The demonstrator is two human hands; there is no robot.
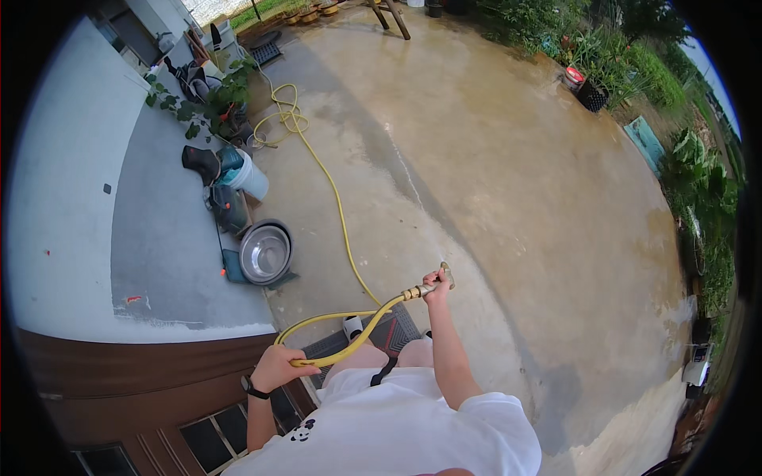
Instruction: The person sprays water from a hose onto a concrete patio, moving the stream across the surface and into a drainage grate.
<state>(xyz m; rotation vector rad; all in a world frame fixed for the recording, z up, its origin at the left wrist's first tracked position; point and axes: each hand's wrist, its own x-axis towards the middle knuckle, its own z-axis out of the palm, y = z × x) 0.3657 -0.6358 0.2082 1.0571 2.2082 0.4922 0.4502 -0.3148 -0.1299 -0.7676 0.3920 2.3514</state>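
Observation:
My right hand (438, 287) grips a metal spray nozzle (447, 275) on the end of a yellow garden hose (340, 208). A thin jet of water (406, 169) leaves the nozzle and lands further out on the concrete floor (512, 178), which looks wet across much of its surface. My left hand (280, 368), with a black watch on the wrist, is closed around a bend of the same hose near my waist. From there the hose loops past my feet and runs away to a tangled coil (289, 119) by the wall. The nozzle's trigger is hidden under my fingers.
Nested metal basins (266, 252) lean at the left, beside a white bucket (250, 177) and boots (201, 165). A dark doormat (393, 333) lies under my feet. Plants, a red-lidded tub (574, 77) and a turquoise board (645, 143) line the right edge. Wooden legs (390, 16) stand far ahead.

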